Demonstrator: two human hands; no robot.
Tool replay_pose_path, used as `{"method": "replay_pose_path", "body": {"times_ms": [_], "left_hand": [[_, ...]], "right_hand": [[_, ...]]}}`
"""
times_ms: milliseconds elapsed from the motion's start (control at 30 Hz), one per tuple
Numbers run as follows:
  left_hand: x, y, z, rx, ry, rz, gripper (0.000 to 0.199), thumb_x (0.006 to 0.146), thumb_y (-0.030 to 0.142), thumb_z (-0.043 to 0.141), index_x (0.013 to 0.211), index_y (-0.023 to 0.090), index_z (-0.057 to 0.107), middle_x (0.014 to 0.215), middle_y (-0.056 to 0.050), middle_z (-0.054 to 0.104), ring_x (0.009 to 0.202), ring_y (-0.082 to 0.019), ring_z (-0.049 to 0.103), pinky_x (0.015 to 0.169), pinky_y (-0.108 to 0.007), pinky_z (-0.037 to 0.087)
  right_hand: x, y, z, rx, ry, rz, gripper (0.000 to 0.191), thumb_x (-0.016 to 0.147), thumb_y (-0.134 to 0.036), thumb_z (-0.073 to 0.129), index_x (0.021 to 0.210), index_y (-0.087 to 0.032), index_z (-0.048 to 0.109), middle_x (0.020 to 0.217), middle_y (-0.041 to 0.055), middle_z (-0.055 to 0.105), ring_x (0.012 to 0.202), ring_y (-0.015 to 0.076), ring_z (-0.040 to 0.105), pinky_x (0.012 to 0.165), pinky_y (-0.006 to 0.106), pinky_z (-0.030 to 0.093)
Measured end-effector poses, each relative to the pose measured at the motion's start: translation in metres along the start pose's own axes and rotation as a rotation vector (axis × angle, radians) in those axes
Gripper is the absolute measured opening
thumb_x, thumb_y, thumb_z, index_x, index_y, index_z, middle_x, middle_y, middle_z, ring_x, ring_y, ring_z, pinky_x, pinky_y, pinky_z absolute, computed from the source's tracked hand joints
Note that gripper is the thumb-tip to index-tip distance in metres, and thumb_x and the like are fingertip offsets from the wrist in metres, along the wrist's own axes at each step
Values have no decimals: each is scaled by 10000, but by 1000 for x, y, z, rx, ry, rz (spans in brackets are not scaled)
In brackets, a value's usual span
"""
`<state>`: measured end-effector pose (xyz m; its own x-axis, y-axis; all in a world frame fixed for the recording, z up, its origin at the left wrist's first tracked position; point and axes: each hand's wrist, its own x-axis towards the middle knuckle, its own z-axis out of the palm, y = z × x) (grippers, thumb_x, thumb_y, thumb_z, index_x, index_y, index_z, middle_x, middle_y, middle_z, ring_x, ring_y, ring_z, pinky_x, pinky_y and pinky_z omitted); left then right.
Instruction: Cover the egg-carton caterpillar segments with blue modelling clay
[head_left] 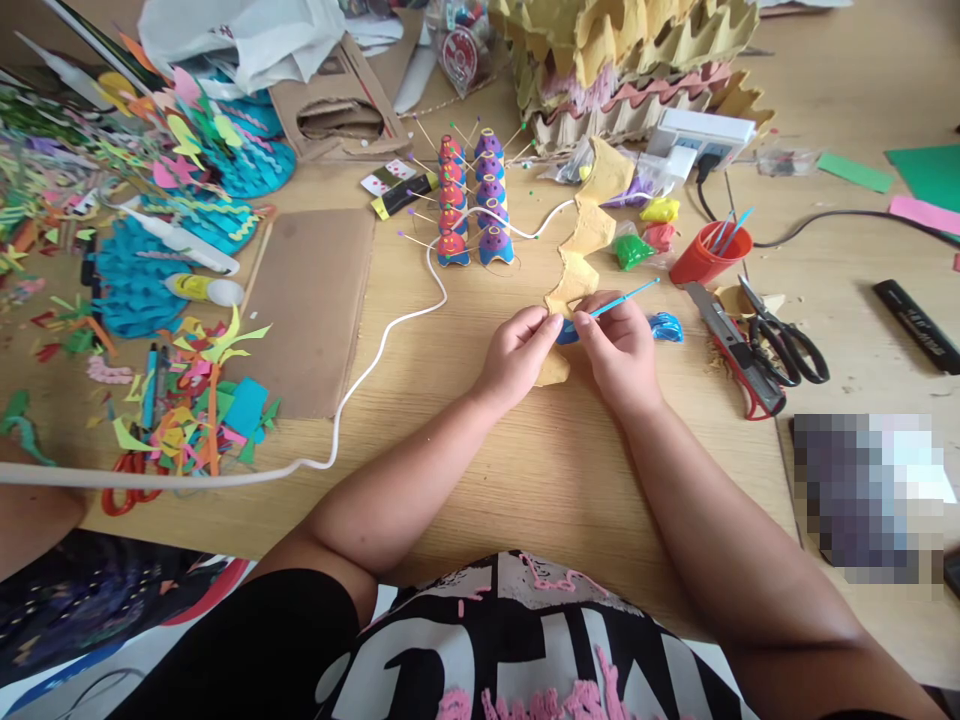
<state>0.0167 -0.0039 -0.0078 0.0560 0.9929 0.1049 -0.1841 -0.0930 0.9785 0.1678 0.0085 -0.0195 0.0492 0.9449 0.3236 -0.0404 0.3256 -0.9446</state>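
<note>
My left hand (511, 358) pinches the lower part of a yellow egg-carton strip (587, 232), its thumb on top. The strip runs up the table away from me, and one end shows below my fingers. My right hand (624, 352) is closed around a thin blue modelling stick (628, 297) that points up to the right. Blue clay (568, 332) shows on the carton between my hands, partly hidden by fingers. Beside my right hand lies another blue clay lump (666, 327). Farther off stand two painted carton rows, one red (451, 200) and one purple (491, 200), with pins stuck in.
At right are an orange cup (711, 252), a utility knife (739, 350) and black scissors (784, 335). A white cable (390, 335) crosses the table at left, past a cardboard sheet (307, 310) and paper scraps. Egg trays (637, 100) are stacked behind a power strip (701, 132).
</note>
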Motion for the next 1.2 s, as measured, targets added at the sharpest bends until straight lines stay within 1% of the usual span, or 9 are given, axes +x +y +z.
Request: {"method": "replay_pose_path", "body": {"times_ms": [200, 333, 467, 667, 800, 933, 1000, 1200], "left_hand": [[-1, 2, 0, 47, -10, 26, 728, 879, 822, 799, 637, 211, 484, 690, 18, 380, 720, -147, 360, 689, -322, 325], [-1, 2, 1, 67, -5, 19, 710, 888, 805, 801, 645, 216, 489, 705, 15, 397, 725, -150, 372, 695, -322, 344], [-1, 3, 1, 60, -4, 8, 712, 892, 805, 796, 644, 222, 470, 692, 19, 381, 704, -149, 362, 672, -318, 345], [-2, 3, 1, 65, -24, 26, 704, 900, 806, 788, 649, 218, 495, 706, 13, 400, 722, -149, 377, 692, -324, 349], [-2, 3, 1, 73, -19, 24, 702, 907, 801, 784, 649, 219, 489, 707, 11, 399, 725, -153, 375, 698, -328, 344], [-3, 4, 1, 68, -21, 11, 716, 888, 829, 783, 653, 224, 479, 706, 10, 390, 717, -157, 363, 690, -334, 331], [-3, 3, 1, 58, -22, 6, 716, 884, 838, 780, 660, 225, 484, 703, 12, 386, 713, -155, 358, 684, -333, 325], [-2, 3, 1, 57, -25, 4, 724, 872, 854, 779, 670, 221, 494, 714, 14, 403, 727, -148, 381, 690, -318, 346]], "right_hand": [[1, 2, -2, 25, -17, 40, 574, 833, -785, 871, 893, -265, 635, 844, -20, 629, 765, 146, 569, 670, 287, 511], [2, 2, -3, 46, -17, 69, 580, 817, -776, 888, 879, -264, 623, 828, -30, 624, 759, 143, 572, 694, 291, 522], [3, 5, -3, 97, -8, 70, 545, 862, -751, 863, 885, -268, 613, 841, -31, 618, 779, 145, 580, 749, 302, 547], [3, 7, -4, 63, -9, 49, 545, 853, -752, 879, 897, -267, 635, 831, -30, 614, 766, 142, 556, 696, 285, 506], [3, 6, -4, 53, -14, 57, 555, 846, -761, 880, 894, -266, 634, 829, -30, 623, 769, 146, 562, 695, 289, 507], [4, 7, -4, 131, 5, 127, 570, 804, -749, 915, 867, -266, 618, 826, -33, 627, 761, 145, 558, 714, 294, 514], [4, 7, -4, 182, 8, 161, 561, 809, -736, 909, 856, -265, 607, 840, -30, 638, 755, 144, 559, 720, 297, 519], [3, 3, -2, 190, -12, 150, 540, 809, -684, 940, 853, -260, 608, 801, -42, 599, 746, 137, 541, 728, 289, 508]]}}
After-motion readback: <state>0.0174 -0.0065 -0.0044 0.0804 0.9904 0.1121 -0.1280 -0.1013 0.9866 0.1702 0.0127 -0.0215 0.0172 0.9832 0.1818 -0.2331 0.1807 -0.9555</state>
